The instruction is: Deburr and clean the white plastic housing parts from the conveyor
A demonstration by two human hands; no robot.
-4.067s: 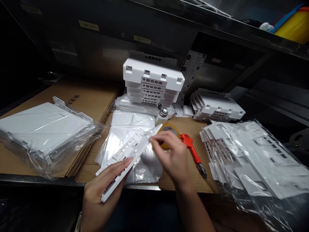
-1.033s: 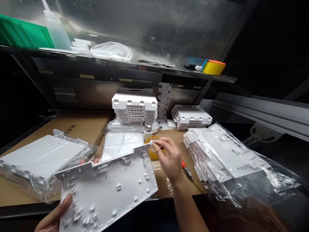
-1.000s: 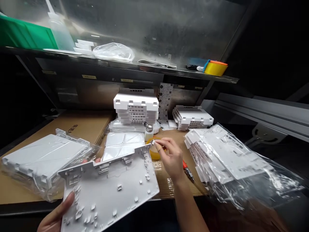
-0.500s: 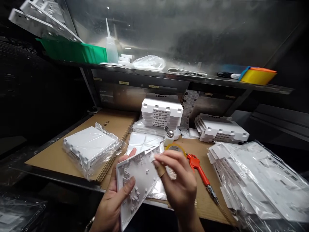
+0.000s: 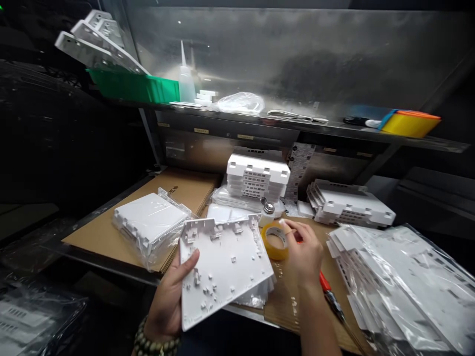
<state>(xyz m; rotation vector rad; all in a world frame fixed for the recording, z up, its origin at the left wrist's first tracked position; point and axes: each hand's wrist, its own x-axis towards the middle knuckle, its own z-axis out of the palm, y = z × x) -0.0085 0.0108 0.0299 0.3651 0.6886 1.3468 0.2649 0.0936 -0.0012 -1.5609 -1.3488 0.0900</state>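
Note:
My left hand (image 5: 172, 287) grips the left edge of a white plastic housing panel (image 5: 226, 267), thumb on its inner face. Small clips and posts stand out from that face, which is turned up toward me. My right hand (image 5: 306, 249) is apart from the panel, over the right side of a yellow tape roll (image 5: 267, 242). Its fingers are pinched on a small white piece (image 5: 282, 223), whose kind I cannot make out. Behind the panel stands a small bottle (image 5: 267, 217) with a metal flip top. A red-handled tool (image 5: 325, 282) lies partly hidden under my right forearm.
White housings (image 5: 258, 168) are stacked at the back, with another stack (image 5: 351, 205) to the right. Bagged panels (image 5: 404, 277) fill the right side. At left, a wrapped housing (image 5: 152, 217) rests on cardboard (image 5: 96, 232). A metal shelf (image 5: 237, 121) crosses above, holding a green bin (image 5: 137, 88).
My right hand has moved from the panel to the right, carrying the small white piece. The panel has turned flatter, showing more of its inner face. The whole view has shifted slightly.

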